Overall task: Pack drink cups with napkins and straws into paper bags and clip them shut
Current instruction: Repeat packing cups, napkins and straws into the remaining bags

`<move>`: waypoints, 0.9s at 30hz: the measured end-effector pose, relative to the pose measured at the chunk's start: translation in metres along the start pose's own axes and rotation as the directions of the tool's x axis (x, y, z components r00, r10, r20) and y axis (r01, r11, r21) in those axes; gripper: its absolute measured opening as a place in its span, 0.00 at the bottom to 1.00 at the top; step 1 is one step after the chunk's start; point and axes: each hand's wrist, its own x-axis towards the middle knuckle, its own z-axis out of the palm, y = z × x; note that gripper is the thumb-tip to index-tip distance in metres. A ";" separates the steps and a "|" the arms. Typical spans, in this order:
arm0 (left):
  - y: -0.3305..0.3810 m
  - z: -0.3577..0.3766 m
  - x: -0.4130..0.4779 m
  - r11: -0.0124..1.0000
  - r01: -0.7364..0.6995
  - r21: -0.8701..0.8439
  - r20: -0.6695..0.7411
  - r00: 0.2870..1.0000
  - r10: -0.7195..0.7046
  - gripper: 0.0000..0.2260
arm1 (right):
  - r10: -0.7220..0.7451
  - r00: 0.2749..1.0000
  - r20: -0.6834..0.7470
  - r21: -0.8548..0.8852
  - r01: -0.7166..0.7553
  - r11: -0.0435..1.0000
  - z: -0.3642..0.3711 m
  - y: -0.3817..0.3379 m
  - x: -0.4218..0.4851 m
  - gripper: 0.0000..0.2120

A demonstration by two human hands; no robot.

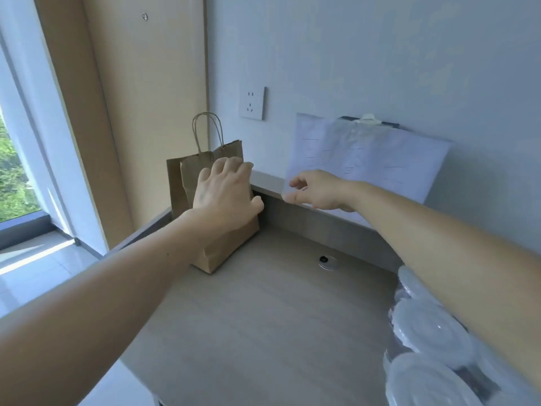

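Grey worktop (263,317), far left corner: left hand (225,191) grips folded top of front paper bag (228,247), 2nd bag (175,186) behind it, no clip seen; right hand (319,190) loosely curled, empty; lidded cups (433,332) at right edge judged unpacked.

Paper bag (225,247): plain kraft brown, unprinted, with a second bag (175,186) behind it in the same brown and twisted handles (206,127) to match; cups (433,332): clear, frosted-looking lids over dark contents. Desk (263,317): pale grey-beige with a faint wood grain, its round cable cap (327,262) silver with a black centre; wall (380,54): flat bluish white, socket (252,103) white, sheet (366,159) white with a few thin dark lines. Side panel (146,83): warm tan; window frame (38,112): white, with green foliage (14,183) beyond the glass.
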 end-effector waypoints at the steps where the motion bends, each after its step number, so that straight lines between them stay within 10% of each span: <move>1: 0.018 -0.002 -0.004 0.999 -0.012 0.029 0.012 1.000 0.011 0.29 | 0.002 1.000 0.012 -0.043 -0.001 0.999 -0.007 0.008 -0.020 0.32; 6: 0.121 -0.016 -0.032 0.997 -0.072 0.027 0.142 0.988 0.068 0.30 | 0.029 0.998 -0.055 -0.237 -0.041 0.971 -0.044 0.064 -0.133 0.34; 27: 0.581 0.043 -0.160 0.784 -0.595 -0.178 0.391 0.689 0.611 0.33 | 0.534 0.788 -0.307 0.014 -0.557 0.830 -0.122 0.343 -0.550 0.29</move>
